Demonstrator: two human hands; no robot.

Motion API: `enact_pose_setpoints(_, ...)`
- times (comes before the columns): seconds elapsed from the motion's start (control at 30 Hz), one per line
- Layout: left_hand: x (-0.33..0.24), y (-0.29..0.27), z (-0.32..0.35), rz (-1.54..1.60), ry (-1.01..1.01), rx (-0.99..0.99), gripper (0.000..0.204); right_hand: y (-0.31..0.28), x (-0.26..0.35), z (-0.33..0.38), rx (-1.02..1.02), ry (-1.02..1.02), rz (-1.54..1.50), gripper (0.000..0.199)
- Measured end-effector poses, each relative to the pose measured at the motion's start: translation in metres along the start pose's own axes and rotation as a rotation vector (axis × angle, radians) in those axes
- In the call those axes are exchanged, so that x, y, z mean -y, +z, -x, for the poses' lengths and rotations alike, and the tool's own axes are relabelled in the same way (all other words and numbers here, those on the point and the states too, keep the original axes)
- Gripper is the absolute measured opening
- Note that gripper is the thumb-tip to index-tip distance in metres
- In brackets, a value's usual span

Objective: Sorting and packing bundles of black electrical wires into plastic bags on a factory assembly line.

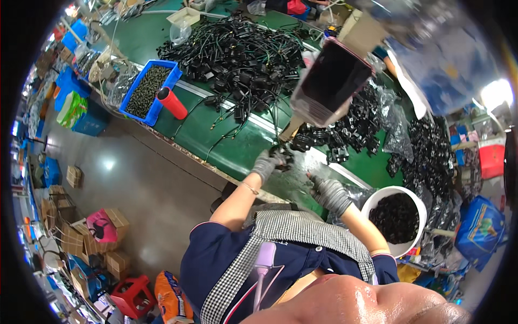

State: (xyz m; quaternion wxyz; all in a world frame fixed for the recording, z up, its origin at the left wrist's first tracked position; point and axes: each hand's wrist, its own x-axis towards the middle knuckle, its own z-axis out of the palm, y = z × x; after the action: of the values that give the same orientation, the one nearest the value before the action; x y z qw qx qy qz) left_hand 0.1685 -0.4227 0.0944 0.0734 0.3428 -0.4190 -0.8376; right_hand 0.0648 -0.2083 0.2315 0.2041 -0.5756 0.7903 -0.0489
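My left hand [264, 165], in a grey glove, is closed around a small black plastic part [284, 155] at the near edge of the green work table [229, 156]. To its right, my right hand [332, 195], gloved too, hovers over the near edge with its fingers curled together and pointing toward the left hand. Whatever it pinches is too small to make out. Beyond the hands lies a pile of black plastic parts [353, 129]. A dark-screened device [337, 75] on a stand rises above the table and covers part of it.
A heap of black cables with connectors [237, 59] spreads across the far table. A blue tray [127, 101] of small dark pieces and a red cylinder [172, 103] stand left. A white bucket [422, 216] of black parts is at my right. Cardboard boxes [117, 263] sit on the floor.
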Motion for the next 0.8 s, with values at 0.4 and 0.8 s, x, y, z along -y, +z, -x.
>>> enact_pose_setpoints(0.4,-0.062,-0.057,-0.126,0.57,-0.266,-0.104,0.009,0.009,0.001,-0.015,0.115,0.255,-0.077,0.05)
enact_pose_setpoints(0.8,-0.11,0.001,-0.21,0.481,-0.094,0.047,0.011,-0.001,-0.006,0.003,0.088,0.575,-0.35,0.039)
